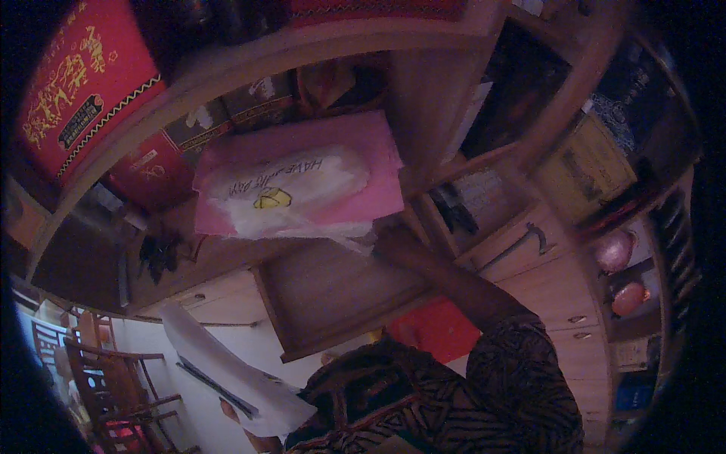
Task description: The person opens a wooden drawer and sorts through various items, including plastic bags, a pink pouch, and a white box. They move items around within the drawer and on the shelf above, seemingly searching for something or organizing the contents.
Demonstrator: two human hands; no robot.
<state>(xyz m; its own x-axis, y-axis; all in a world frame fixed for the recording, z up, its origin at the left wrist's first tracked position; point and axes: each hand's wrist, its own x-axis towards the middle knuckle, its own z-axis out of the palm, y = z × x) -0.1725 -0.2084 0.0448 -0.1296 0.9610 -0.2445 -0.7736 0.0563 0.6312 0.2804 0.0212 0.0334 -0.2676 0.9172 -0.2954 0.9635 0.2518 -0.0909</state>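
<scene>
My right hand [391, 244] grips the lower right edge of pink sheets [387, 164], held up before the shelf. Their front bears a whitish patch with handwriting and a small yellow drawing. Below that hand, a wooden drawer [340, 278] is pulled out, and its bare bottom shows. At lower left, my left hand [231, 413] is around a bundle of white papers [227, 352], partly hidden by it. A long dark strip [215, 389] lies along the papers. The dim light blurs the fingers of both hands.
Red boxes with gold print [91, 85] stand on the upper shelf. Dark boxes [258, 102] sit behind the sheets. Another compartment [471, 204] holds black items. A red item [437, 329] lies below the drawer. Wooden chairs [113, 374] stand at left; shelves with round objects [615, 252] are at right.
</scene>
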